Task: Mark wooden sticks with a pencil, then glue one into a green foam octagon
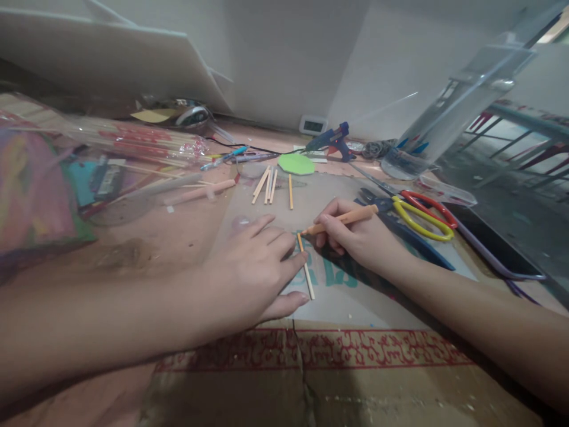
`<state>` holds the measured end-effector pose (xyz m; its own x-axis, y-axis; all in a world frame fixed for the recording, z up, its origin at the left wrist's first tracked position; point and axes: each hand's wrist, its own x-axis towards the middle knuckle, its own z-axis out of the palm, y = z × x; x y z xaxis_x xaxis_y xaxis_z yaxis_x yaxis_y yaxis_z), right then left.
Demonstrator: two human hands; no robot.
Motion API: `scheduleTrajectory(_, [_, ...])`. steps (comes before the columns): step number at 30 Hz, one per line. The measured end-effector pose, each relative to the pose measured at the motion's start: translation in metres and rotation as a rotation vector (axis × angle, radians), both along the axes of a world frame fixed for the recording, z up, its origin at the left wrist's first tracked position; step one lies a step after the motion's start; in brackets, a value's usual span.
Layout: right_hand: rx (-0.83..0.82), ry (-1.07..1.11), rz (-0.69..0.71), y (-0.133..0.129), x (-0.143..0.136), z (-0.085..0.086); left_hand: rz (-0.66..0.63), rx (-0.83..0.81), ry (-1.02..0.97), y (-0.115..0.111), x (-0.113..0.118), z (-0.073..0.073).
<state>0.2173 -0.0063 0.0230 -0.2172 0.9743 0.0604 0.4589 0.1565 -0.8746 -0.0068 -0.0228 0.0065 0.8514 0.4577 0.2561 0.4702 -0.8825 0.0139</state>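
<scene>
My left hand [262, 270] presses a thin wooden stick [308, 276] down on the translucent sheet [320, 305]. Its index finger lies over the stick, and the thumb rests close to the stick's lower end. The top part of the stick is orange, the lower part pale. My right hand [351, 234] is closed around an orange marker [355, 217] in a writing grip, its tip at the stick's upper end. Beyond the hands lie several short pale sticks [265, 185] and a single orange-coloured stick [290, 191].
Scissors [422, 219], dark-handled pliers [418, 246] and a phone [493, 240] lie right. Behind are a green paper disc [296, 163], blue glue gun [331, 141], small digital display [313, 125] and clear container [409, 160]. Bagged sticks [142, 139] lie left.
</scene>
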Motion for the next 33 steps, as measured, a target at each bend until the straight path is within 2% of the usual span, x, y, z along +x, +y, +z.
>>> scheduleTrajectory(15, [0.007, 0.039, 0.03, 0.0, 0.0007, -0.0021, 0.007, -0.002, 0.013, -0.0003, 0.0, 0.0006])
scheduleTrajectory(23, [-0.028, 0.005, 0.127, -0.0038, 0.0072, -0.0007, 0.01, 0.013, 0.037, -0.0004, 0.0, -0.0008])
scheduleTrajectory(33, [0.039, 0.0, 0.106, -0.0002, 0.0045, -0.0036, -0.01, 0.08, 0.027, -0.0044, 0.0, -0.0012])
